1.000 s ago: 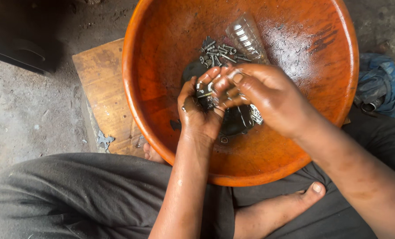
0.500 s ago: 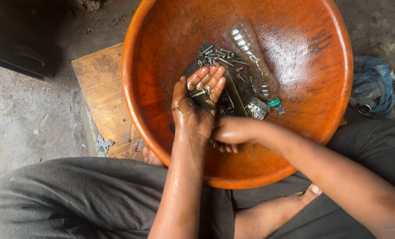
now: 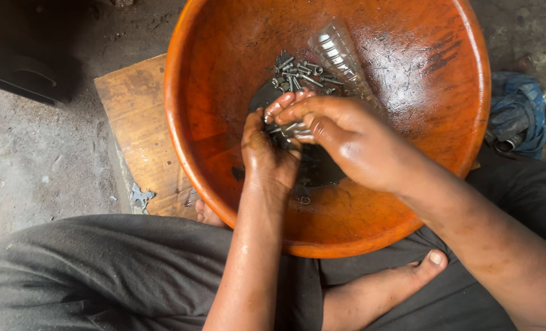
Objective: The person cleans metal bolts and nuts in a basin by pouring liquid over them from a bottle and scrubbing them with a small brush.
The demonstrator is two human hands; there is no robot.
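Note:
A large orange bowl (image 3: 224, 122) rests over my lap, holding dark liquid and a heap of small metal bolts (image 3: 300, 75). A clear plastic bottle (image 3: 337, 52) lies tilted in the bowl behind the bolts. My left hand (image 3: 267, 156) is cupped palm up in the middle of the bowl with bolts in it. My right hand (image 3: 346, 135) lies over the left palm, fingers pressed onto those bolts. Both hands are wet and grimy.
A worn wooden board (image 3: 138, 135) lies under the bowl's left side on the dusty concrete floor (image 3: 34, 159). A blue cloth with a dark hose (image 3: 518, 116) sits at the right. My bare foot (image 3: 395, 282) and dark trousers (image 3: 101, 276) fill the bottom.
My right hand has come back up from the bowl's near side onto the left palm, covering the bolts there. The view shifted slightly, and the bottle's lower end is now hidden by the right hand.

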